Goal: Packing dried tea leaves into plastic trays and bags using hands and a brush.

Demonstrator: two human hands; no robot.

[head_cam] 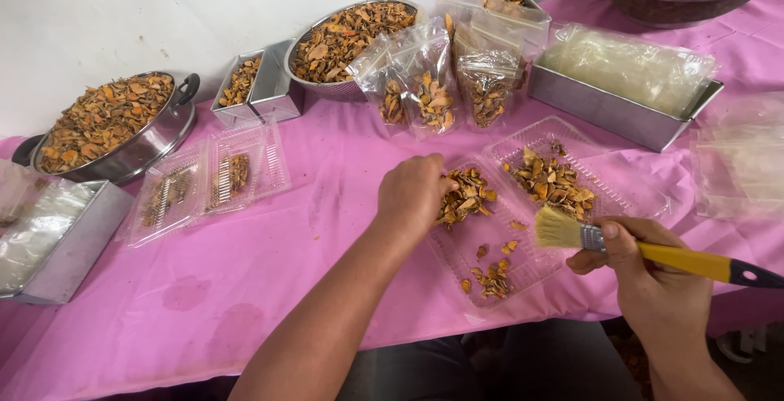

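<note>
Dried orange-brown root slices (464,195) lie heaped in an open clear plastic clamshell tray (490,246) on the pink-clothed counter (245,270). The left hand (415,193) is closed over the edge of that heap, fingers curled around a pinch of slices. The right hand (645,262) grips a yellow-handled flat brush (637,247), its pale bristles just above the tray's near edge. Behind stand clear filled plastic pouches (429,91), a round metal bowl of slices (347,37) and a rectangular metal tin of clear bags (625,91).
</note>
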